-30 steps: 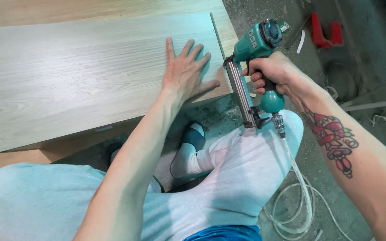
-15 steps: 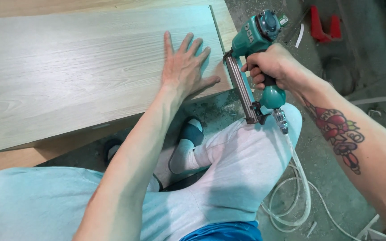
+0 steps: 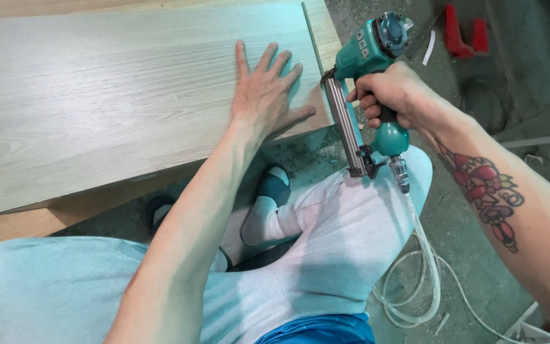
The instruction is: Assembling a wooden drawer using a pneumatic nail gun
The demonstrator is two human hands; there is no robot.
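Now left hand (image 3: 263, 95) flat on pale board (image 3: 116, 95); right hand (image 3: 394, 95) gripping green nail gun (image 3: 370, 57).

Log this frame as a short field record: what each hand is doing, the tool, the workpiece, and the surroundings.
left hand: flat, fingers spread, pressing on the light wood-grain panel near its right end
right hand: gripping the handle of the teal nail gun
nail gun: nose at the panel's right edge, long magazine angled down
air hose: clear, runs from the handle base and coils on the floor
posture: seated, knees up, in light trousers and socks
background: red clamp lying on the floor
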